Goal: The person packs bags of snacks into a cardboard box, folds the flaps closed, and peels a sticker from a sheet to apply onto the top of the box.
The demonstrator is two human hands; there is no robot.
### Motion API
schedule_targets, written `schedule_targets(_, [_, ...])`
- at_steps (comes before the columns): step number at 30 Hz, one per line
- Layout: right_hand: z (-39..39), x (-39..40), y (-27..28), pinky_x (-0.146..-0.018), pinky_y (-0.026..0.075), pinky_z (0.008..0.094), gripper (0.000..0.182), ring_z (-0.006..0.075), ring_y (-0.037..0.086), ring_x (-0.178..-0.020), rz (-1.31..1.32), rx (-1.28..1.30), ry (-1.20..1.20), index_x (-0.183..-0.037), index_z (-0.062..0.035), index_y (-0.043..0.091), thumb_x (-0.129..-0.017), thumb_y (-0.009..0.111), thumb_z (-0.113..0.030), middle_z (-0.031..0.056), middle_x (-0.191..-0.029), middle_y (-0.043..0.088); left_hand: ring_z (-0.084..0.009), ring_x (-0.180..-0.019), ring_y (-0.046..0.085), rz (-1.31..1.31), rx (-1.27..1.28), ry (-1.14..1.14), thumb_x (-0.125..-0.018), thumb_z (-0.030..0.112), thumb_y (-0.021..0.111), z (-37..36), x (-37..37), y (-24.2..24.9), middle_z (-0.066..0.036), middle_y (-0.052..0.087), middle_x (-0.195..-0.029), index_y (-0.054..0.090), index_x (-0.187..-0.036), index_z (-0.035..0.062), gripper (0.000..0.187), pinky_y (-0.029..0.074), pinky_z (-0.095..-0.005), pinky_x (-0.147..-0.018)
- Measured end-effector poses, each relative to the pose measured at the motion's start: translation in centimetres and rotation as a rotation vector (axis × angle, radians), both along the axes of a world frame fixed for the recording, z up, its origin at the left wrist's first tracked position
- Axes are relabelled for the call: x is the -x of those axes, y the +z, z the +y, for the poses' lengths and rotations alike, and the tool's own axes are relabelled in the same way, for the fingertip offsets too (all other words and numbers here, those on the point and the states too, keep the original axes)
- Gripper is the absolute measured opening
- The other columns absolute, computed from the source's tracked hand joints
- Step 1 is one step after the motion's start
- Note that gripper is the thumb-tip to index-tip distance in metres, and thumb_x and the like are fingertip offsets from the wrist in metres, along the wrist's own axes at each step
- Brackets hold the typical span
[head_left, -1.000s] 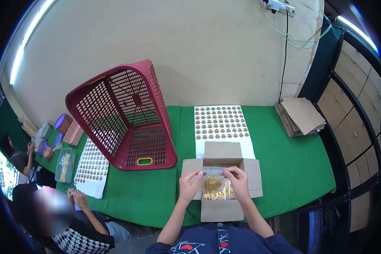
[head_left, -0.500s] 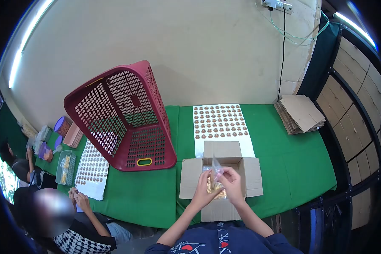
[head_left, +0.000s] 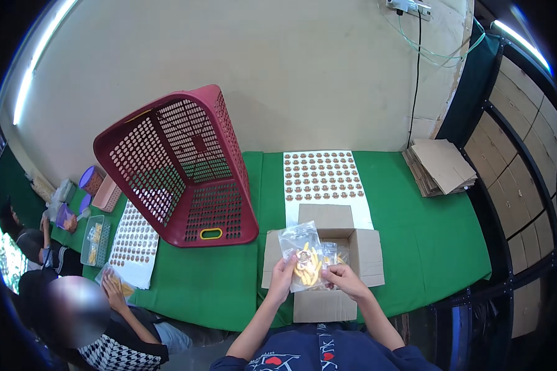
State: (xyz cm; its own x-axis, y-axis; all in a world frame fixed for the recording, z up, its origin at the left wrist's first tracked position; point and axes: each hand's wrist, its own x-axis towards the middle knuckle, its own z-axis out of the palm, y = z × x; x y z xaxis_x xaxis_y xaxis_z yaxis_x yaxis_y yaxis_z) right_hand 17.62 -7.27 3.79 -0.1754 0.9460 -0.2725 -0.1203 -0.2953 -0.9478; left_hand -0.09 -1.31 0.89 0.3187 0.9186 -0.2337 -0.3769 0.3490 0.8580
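A clear zip-top bag of yellow stick-shaped snacks (head_left: 306,272), with a round brown sticker on its front, is held up over the open cardboard box (head_left: 370,255). My left hand (head_left: 282,278) is closed on the bag's left edge. Its lower right side is pinched between the fingers of my right hand (head_left: 345,279). Behind the held bag, more clear bags (head_left: 333,252) lie inside the box; the held bag hides part of them. The box's flaps are folded outward.
A sheet of round stickers (head_left: 322,176) lies behind the box. To the left a maroon plastic basket (head_left: 250,210) rests on its side. Flattened cardboard (head_left: 439,164) is stacked at right. Beside another sticker sheet (head_left: 130,247), a co-worker's hands (head_left: 114,289) hold a bag.
The bag in my hands has turned from edge-on to flat, showing its sticker. My left hand has moved left and my right hand lower. The co-worker's hands have shifted too, and a bag shows there.
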Motion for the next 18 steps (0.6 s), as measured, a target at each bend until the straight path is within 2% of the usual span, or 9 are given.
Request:
schedule_targets(2, [0.1, -0.3, -1.0, -0.052, 0.036, 0.0203, 0.030, 0.0048, 0.045, -0.059, 0.010, -0.017, -0.123, -0.073, -0.0042, 0.059, -0.089, 0.054, -0.029, -0.0028, -0.063, 0.051, -0.0091, -0.076, 0.059, -0.014, 0.056, -0.083, -0.092, 0.028, 0.048, 0.2, 0.3, -1.3, -0.007, 0.063, -0.093, 0.055, -0.107, -0.0021, 0.034, 0.048, -0.0209, -0.066])
schedule_targets(5, [0.2, -0.4, -2.0, -0.054, 0.037, 0.0205, 0.031, 0.0054, 0.046, -0.058, -0.006, -0.035, -0.250, -0.071, -0.0043, 0.058, -0.090, 0.051, -0.028, -0.0022, -0.062, 0.051, -0.0068, -0.064, 0.056, 0.222, 0.152, -0.311, -0.092, 0.032, 0.047, -0.7, 0.4, 1.9, -0.004, 0.062, -0.078, 0.058, -0.094, 0.0002, 0.034, 0.044, -0.0194, -0.055])
schedule_targets(8, [0.0, -0.1, -1.8, -0.055, 0.039, 0.0212, 0.031, 0.0067, 0.048, -0.058, 0.033, 0.025, -0.280, -0.072, -0.0048, 0.057, -0.091, 0.050, -0.028, -0.0012, -0.062, 0.052, -0.0059, -0.059, 0.052, 0.224, 0.047, -0.363, -0.091, 0.032, 0.049, -0.6, 1.1, 0.1, -0.002, 0.059, -0.069, 0.059, -0.083, 0.0026, 0.032, 0.041, -0.0181, -0.053])
schedule_targets(12, [-0.4, 1.1, -1.3, -0.057, 0.041, 0.0222, 0.029, 0.0088, 0.050, -0.058, 0.114, 0.176, -0.140, -0.075, -0.0058, 0.057, -0.092, 0.048, -0.027, 0.0006, -0.065, 0.054, -0.0054, -0.061, 0.053, 0.181, 0.015, -0.316, -0.090, 0.032, 0.051, -0.7, 0.8, -0.1, -0.002, 0.059, -0.069, 0.060, -0.079, 0.0040, 0.031, 0.042, -0.0172, -0.057])
schedule_targets(15, [-0.4, 1.5, -2.2, -0.060, 0.043, 0.0224, 0.026, 0.0097, 0.052, -0.061, 0.261, 0.139, -0.184, -0.075, -0.0061, 0.057, -0.092, 0.047, -0.024, 0.0016, -0.067, 0.056, -0.0051, -0.062, 0.053, 0.172, 0.052, -0.280, -0.090, 0.032, 0.052, -1.1, 0.4, 0.0, -0.001, 0.060, -0.070, 0.059, -0.079, 0.0047, 0.030, 0.042, -0.0172, -0.058])
schedule_targets(18, [-0.3, 1.4, -1.8, -0.063, 0.044, 0.0231, 0.023, 0.0103, 0.053, -0.064, 0.274, 0.125, -0.128, -0.078, -0.0056, 0.057, -0.091, 0.047, -0.021, 0.0021, -0.070, 0.057, -0.0045, -0.061, 0.051, 0.144, 0.122, -0.270, -0.090, 0.032, 0.053, -1.6, 0.2, -0.2, 0.000, 0.058, -0.069, 0.059, -0.078, 0.0063, 0.029, 0.040, -0.0176, -0.056])
